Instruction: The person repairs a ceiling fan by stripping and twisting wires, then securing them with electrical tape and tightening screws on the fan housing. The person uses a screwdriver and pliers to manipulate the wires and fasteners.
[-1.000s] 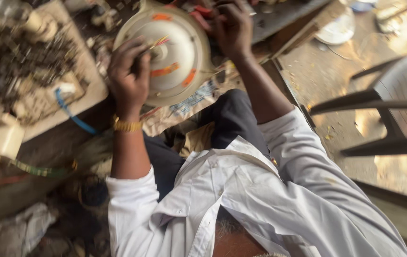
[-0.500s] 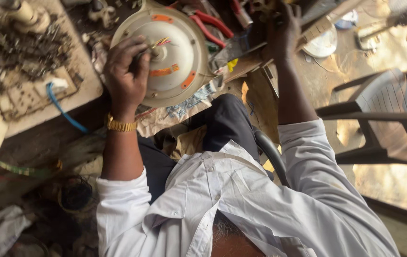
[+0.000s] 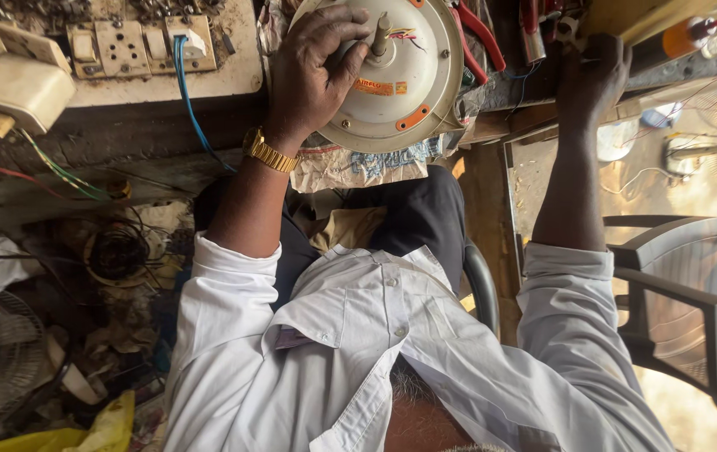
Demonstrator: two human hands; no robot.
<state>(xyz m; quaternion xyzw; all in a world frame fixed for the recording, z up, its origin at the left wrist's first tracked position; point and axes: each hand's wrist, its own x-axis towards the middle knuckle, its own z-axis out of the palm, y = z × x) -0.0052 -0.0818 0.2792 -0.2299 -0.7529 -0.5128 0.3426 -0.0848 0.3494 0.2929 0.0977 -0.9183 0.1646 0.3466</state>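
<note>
Item: fan motor [image 3: 392, 79], steadied on tabletop [image 3: 166, 134], work unfinished.
My left hand [image 3: 312, 71] grip holds its casing beside the shaft; right hand [image 3: 589, 79] reaches among tools well right, grip unclear.

A switchboard [image 3: 124, 46] lay at the bench's [image 3: 82, 142] top edge, a blue wire [image 3: 193, 109] trailing across the bench; a dark plastic chair [image 3: 685, 301] stood right of it.
</note>
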